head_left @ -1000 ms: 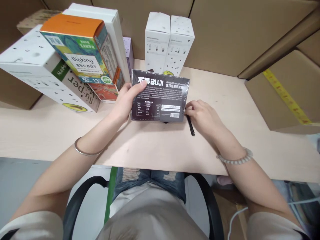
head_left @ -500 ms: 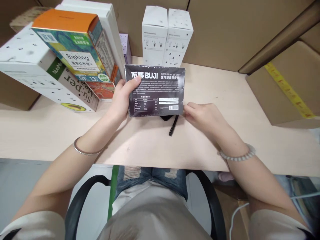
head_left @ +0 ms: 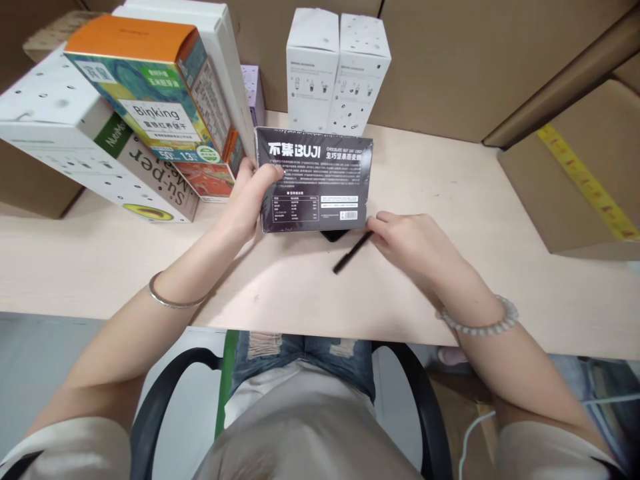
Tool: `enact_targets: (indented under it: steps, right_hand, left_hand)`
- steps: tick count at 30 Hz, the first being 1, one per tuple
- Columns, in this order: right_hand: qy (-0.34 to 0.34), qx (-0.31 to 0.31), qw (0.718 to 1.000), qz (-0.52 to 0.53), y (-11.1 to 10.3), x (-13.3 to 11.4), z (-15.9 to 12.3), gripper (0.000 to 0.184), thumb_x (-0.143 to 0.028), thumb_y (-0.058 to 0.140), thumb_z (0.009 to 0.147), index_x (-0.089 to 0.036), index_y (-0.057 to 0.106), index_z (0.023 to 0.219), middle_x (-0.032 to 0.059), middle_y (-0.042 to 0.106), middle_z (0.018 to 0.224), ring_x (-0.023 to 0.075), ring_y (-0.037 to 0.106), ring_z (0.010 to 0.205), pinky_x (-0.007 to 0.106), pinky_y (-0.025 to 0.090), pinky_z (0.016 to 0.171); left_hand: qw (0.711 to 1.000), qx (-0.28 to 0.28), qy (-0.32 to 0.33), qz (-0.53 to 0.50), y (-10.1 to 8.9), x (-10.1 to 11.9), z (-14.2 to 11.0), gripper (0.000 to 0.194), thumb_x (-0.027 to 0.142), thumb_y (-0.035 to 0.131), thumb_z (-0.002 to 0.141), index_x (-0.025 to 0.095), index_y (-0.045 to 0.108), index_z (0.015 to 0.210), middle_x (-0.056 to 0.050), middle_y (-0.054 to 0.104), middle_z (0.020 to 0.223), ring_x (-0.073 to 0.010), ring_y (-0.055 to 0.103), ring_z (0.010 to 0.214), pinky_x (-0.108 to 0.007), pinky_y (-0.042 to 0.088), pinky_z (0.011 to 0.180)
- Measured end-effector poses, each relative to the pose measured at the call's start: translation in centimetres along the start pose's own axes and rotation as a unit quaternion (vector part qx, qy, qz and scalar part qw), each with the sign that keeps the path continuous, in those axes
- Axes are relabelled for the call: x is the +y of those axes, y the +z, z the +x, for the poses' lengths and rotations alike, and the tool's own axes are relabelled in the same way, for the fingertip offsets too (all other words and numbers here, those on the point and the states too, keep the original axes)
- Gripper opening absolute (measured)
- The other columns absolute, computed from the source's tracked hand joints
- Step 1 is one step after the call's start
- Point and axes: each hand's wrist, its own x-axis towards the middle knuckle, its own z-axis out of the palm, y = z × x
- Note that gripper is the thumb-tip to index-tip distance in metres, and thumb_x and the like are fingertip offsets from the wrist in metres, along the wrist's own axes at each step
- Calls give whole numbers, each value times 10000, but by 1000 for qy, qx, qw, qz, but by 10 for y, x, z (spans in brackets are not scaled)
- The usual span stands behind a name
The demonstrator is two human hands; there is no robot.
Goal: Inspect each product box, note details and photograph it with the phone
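My left hand (head_left: 244, 200) grips the left side of a dark, film-wrapped snack box (head_left: 317, 177), thumb across its front. The box is tilted up, its printed face with a nutrition table towards me. At the box's lower right corner, my right hand (head_left: 407, 243) has its fingers closed on one end of a black pen (head_left: 351, 253). The pen slants down to the left, just over or on the table. A flat black object (head_left: 334, 235) shows beneath the box, mostly hidden by it.
On the left stand an orange-topped biscuit box (head_left: 150, 100), a white box with an avocado picture (head_left: 55, 127) and a tall white box (head_left: 220, 47). Two white cartons (head_left: 337, 73) stand behind the snack box. A taped brown cardboard box (head_left: 560, 180) sits at the right.
The pen has swung to a flatter slant, and its upper end is now at my right fingertips. My left thumb sits slightly lower on the snack box, which has shifted slightly right.
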Motion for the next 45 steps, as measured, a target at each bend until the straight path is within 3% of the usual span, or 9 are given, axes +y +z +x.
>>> enact_targets:
  steps: [11, 17, 19, 23, 27, 32, 35, 41, 45]
  right_hand:
    - [86, -80, 992, 53, -15, 2, -10, 222, -116, 540, 845, -239, 696, 946, 60, 733, 721, 246, 617, 658, 355, 336, 621]
    - [52, 81, 979, 179, -14, 10, -16, 104, -181, 590, 841, -269, 620, 885, -1, 674, 665, 199, 582, 590, 347, 385, 609]
    - [30, 157, 948, 275, -9, 10, -17, 84, -210, 621, 832, -284, 590, 857, -29, 650, 636, 175, 582, 556, 329, 421, 582]
    - [-4, 308, 843, 441, 10, 4, -15, 148, -365, 703, 893, -300, 578, 847, -52, 672, 628, 158, 607, 479, 316, 466, 493]
    - [25, 373, 779, 503, 25, -8, -9, 194, -477, 743, 954, -323, 629, 921, -47, 746, 675, 202, 726, 533, 365, 592, 525]
    - [92, 403, 768, 490, 28, -16, -4, 241, -575, 725, 993, -339, 677, 983, -1, 804, 804, 240, 782, 655, 439, 659, 645]
    - [104, 402, 778, 471, 26, -17, -2, 243, -564, 701, 1014, -321, 700, 1035, 15, 824, 897, 226, 780, 673, 422, 646, 640]
    - [66, 400, 813, 418, 21, -16, -1, 279, -475, 699, 1009, -286, 612, 824, -28, 721, 673, 147, 641, 519, 316, 508, 508]
    - [86, 402, 806, 425, 21, -18, -2, 212, -464, 671, 1017, -288, 643, 903, -9, 780, 790, 147, 654, 553, 322, 535, 546]
  left_hand:
    - [998, -52, 14, 26, -1, 1, 2, 608, 346, 875, 644, 251, 563, 1157, -58, 759, 1157, -336, 723, 1212, -478, 610, 1071]
    - [996, -56, 55, 41, -11, -12, 16, 611, 409, 905, 635, 252, 581, 1129, -65, 763, 1182, -349, 747, 1183, -524, 643, 1064]
    - [995, -56, 77, 42, -14, -14, 18, 631, 435, 942, 629, 268, 592, 1127, -52, 765, 1189, -338, 739, 1200, -514, 634, 1089]
    - [987, -61, 131, 66, -13, -15, 14, 714, 556, 1009, 626, 288, 617, 1159, -40, 761, 1197, -336, 730, 1221, -541, 609, 1140]
    - [978, -67, 170, 99, -10, -13, 8, 781, 679, 996, 652, 281, 618, 1208, -58, 744, 1198, -362, 722, 1250, -584, 602, 1147]
    - [968, -72, 202, 131, -9, -9, 4, 801, 705, 986, 666, 278, 613, 1232, -59, 746, 1197, -362, 722, 1248, -589, 598, 1161]
    - [967, -80, 203, 131, -9, -7, 2, 792, 686, 986, 677, 267, 615, 1239, -66, 742, 1196, -368, 715, 1255, -600, 585, 1175]
    - [970, -82, 193, 119, -6, -6, -2, 741, 611, 999, 694, 267, 613, 1225, -63, 736, 1201, -372, 688, 1307, -593, 567, 1202]
    - [968, -85, 200, 127, -7, -8, 0, 746, 629, 988, 695, 273, 610, 1230, -57, 744, 1197, -365, 699, 1296, -594, 571, 1200]
